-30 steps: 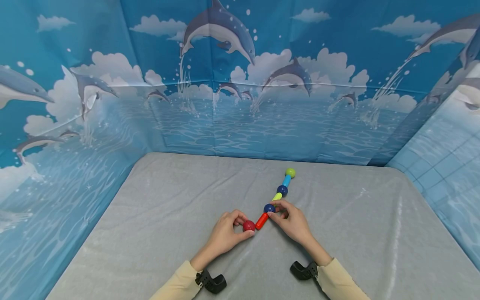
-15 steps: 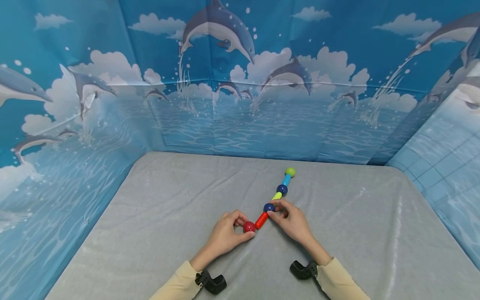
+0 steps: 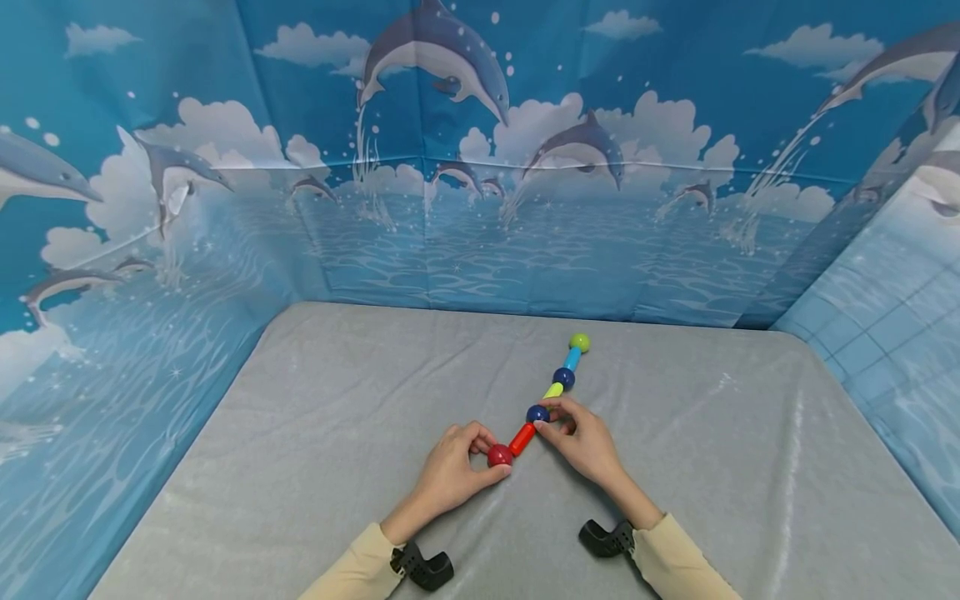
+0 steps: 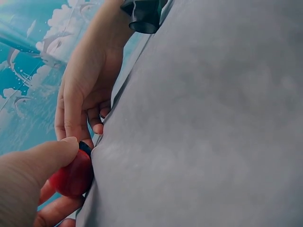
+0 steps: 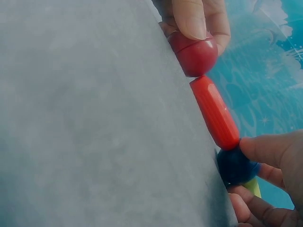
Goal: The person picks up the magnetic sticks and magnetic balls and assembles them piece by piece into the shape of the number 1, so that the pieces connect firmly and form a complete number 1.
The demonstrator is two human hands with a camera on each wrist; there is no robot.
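Note:
In the head view my left hand (image 3: 446, 473) pinches a dark red ball (image 3: 500, 455) between thumb and fingers. The ball meets the near end of a red rod (image 5: 215, 113); whether they are joined I cannot tell. At the rod's other end sits a dark blue ball (image 3: 537, 415), which my right hand (image 3: 588, 446) holds with thumb and fingertips. Beyond it a slanting line runs on: a yellow-green rod (image 3: 553, 391), a second dark blue ball (image 3: 564, 378), a light blue rod (image 3: 572, 359) and a lime green ball (image 3: 580, 342). Fingers partly cover the yellow-green rod.
A grey cloth covers the table (image 3: 337, 392). Its back edge meets a blue curtain (image 3: 465, 242) printed with dolphins, which also hangs along both sides. Black camera mounts (image 3: 423, 567) are worn on both wrists.
The red ball in my left hand has come slightly right, closing up to the red rod's end. The right hand stays nearly still on the dark blue ball.

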